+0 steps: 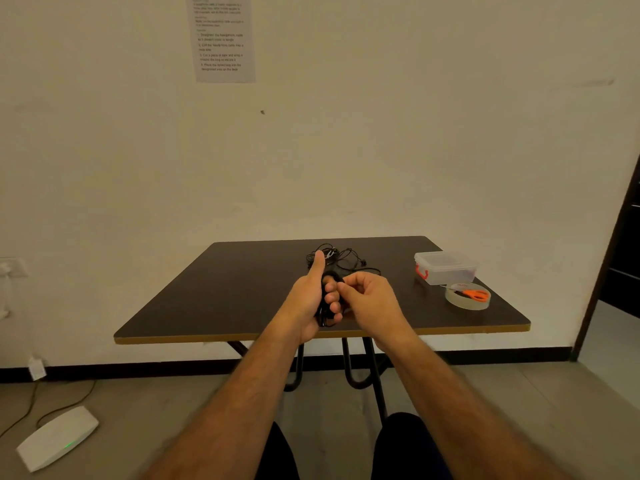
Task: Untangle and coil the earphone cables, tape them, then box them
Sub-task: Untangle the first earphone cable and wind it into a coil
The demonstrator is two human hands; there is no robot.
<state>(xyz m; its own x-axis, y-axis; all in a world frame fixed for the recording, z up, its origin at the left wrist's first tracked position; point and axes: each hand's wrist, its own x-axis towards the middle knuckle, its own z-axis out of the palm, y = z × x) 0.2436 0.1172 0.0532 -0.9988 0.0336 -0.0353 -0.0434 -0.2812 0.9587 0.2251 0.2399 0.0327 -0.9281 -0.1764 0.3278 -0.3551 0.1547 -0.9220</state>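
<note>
Over table (207, 299) near edge: left hand (308, 299) grips coiled black cable (327, 306), thumb up | right hand (370, 299) pinches the coil | loose earphones (341, 258) behind hands | box (445, 266), tape roll (467, 299), scissors (474, 293) at table's right.

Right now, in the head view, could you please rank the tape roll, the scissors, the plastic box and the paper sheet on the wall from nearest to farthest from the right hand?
From the right hand:
1. Tape roll and scissors, lying on it, to the right: too close to call.
2. Plastic box, right and farther back.
3. Paper sheet, high on the wall.
</note>
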